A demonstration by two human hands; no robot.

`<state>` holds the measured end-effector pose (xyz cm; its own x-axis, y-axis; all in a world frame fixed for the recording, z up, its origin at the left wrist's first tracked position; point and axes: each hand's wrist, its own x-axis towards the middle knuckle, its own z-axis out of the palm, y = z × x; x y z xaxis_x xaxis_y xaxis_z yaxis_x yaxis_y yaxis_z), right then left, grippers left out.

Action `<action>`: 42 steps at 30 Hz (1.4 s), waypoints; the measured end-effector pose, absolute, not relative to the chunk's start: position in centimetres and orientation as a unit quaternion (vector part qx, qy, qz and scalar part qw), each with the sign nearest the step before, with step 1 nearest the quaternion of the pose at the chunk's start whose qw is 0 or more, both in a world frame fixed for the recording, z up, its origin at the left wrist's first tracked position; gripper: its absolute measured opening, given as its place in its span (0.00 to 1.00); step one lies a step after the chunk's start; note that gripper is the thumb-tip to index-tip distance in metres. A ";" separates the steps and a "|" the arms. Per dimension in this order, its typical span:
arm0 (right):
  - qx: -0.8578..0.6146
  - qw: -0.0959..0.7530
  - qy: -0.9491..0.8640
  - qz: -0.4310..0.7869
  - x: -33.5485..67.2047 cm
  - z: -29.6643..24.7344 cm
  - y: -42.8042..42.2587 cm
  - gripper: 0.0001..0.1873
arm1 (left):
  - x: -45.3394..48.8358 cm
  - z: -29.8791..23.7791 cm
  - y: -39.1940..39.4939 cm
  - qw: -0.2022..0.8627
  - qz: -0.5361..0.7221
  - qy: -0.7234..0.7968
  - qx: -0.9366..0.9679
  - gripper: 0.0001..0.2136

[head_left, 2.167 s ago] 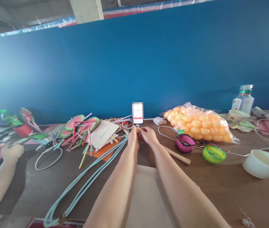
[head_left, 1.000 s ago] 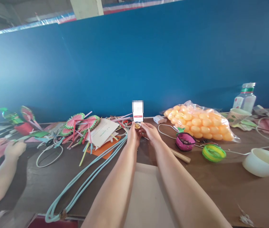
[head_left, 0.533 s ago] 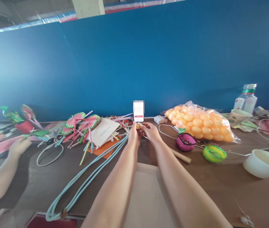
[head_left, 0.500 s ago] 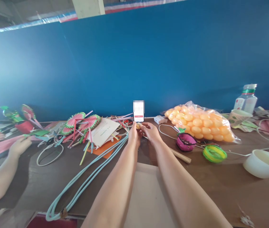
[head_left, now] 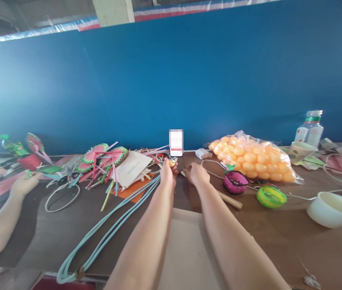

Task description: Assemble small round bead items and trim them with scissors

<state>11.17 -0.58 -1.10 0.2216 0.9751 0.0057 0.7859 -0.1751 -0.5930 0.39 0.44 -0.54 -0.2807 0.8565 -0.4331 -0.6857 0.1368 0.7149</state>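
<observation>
My left hand is closed around a small yellow piece with dark and silvery parts, whose exact kind I cannot make out. Low over the table, my right hand has its fingers curled together at a small pale thing, mostly hidden by the fingertips. A phone with a lit screen leans upright against the blue panel, just beyond both hands. Between my forearms lies a beige board.
Pale blue cords and watermelon-patterned paper fans lie left. On the right are a clear bag of orange egg-shaped pieces, a purple pouch, a wooden stick, a green-yellow coil and a white bowl. Another person's hand works far left.
My hands have come apart: the right has moved away from the yellow piece and down to the table on the right, while the left keeps the piece and has shifted slightly left.
</observation>
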 end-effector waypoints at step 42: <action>-0.664 0.380 -0.644 -0.014 9.0 -0.8 -2.1 0.18 | -0.8 -0.3 0.9 0.618 0.654 0.437 -0.002 0.13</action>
